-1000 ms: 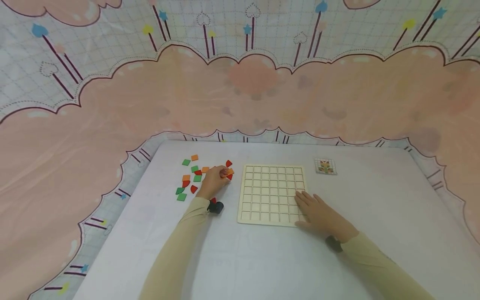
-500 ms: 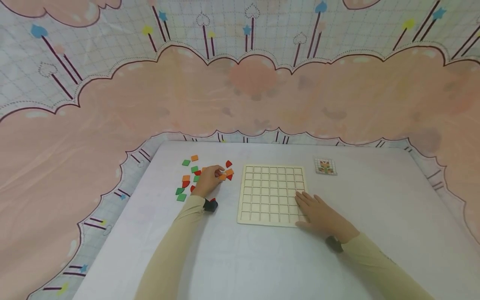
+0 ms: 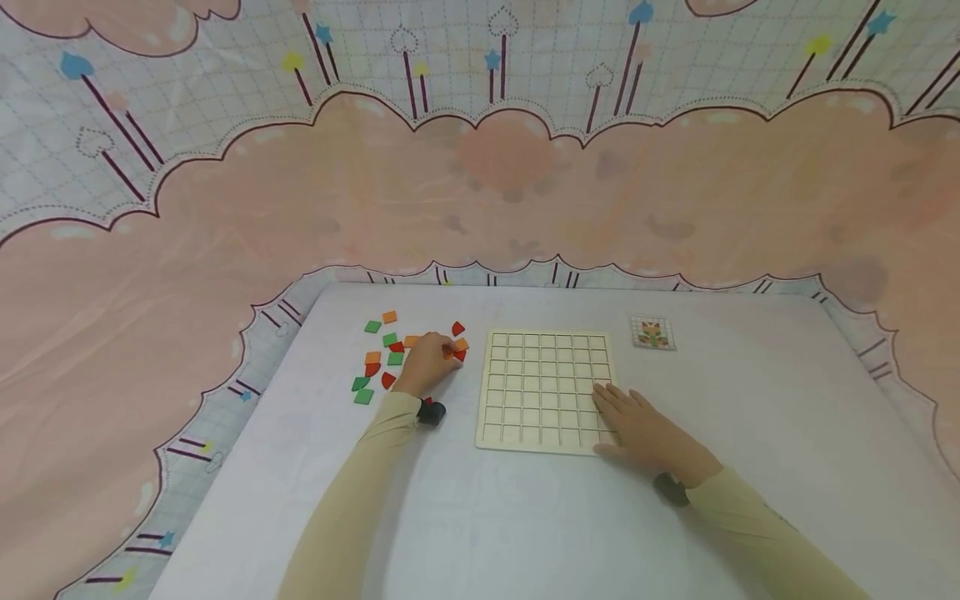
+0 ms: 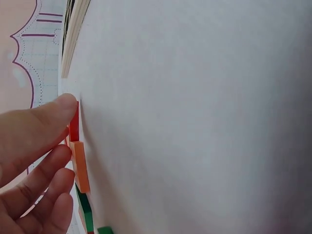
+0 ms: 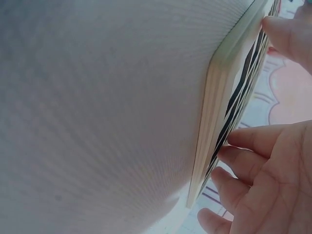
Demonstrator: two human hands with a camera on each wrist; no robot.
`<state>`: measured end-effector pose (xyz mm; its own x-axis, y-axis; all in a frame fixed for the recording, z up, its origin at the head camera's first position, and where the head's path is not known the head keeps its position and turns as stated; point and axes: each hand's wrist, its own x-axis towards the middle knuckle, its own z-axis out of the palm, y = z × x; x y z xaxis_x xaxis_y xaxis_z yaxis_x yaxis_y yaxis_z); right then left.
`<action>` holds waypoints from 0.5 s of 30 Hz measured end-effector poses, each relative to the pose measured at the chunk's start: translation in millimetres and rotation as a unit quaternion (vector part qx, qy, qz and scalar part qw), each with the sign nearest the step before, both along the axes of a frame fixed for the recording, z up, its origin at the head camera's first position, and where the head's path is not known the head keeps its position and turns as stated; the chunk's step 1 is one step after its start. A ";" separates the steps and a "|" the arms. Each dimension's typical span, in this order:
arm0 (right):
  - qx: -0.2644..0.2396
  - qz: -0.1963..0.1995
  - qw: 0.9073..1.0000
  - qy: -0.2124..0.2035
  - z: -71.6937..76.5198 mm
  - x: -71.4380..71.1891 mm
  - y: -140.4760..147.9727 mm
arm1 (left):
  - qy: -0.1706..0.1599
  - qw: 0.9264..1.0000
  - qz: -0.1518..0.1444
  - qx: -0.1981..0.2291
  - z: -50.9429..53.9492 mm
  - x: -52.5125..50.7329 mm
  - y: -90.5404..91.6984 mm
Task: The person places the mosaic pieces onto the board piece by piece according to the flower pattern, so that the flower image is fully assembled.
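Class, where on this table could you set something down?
Free: the table right of the picture card, and on the near side of the grid board, between the sleeves. Crowded: left of the board, where colored tiles lie around the left hand.

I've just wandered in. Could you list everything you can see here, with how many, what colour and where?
Grid board: one, pale wood, middle of the table
Orange pieces: at least four, orange, left of the board
Green pieces: at least five, green, left of the board
Red pieces: at least six, red, left of the board
Picture card: one, multicoloured, right of the board
Table: one, white, under everything
Backdrop: one, pink and white, behind the table
Wrist devices: two, dark, one per wrist
Sleeves: two, beige, on the arms
Left hand: one, bare, among the pieces
Right hand: one, bare, at the board's right edge
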<state>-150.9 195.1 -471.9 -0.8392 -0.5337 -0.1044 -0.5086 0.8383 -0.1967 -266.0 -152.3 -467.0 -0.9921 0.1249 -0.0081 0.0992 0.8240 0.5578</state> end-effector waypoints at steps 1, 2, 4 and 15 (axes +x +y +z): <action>0.001 0.001 1.000 0.000 -0.1 -0.2 0.1 | 0.002 1.000 -0.002 -0.002 0.3 0.3 0.7; 0.002 0.001 1.000 -0.001 -0.3 -0.4 0.3 | 0.002 1.000 -0.002 -0.002 0.6 0.4 1.2; 0.003 0.001 1.000 -0.003 -0.6 -0.7 0.6 | 0.003 1.000 -0.008 -0.005 1.4 0.3 2.4; 0.006 0.028 1.000 -0.004 -1.4 -1.8 -1.4 | 0.005 0.999 -0.027 -0.019 -1.3 -4.1 9.5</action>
<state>-152.7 193.6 -473.3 -0.8074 -0.5781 -0.1179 -0.5528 0.8110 -0.1914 -270.1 -142.8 -468.4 -0.9838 0.1790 -0.0036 0.1504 0.8375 0.5253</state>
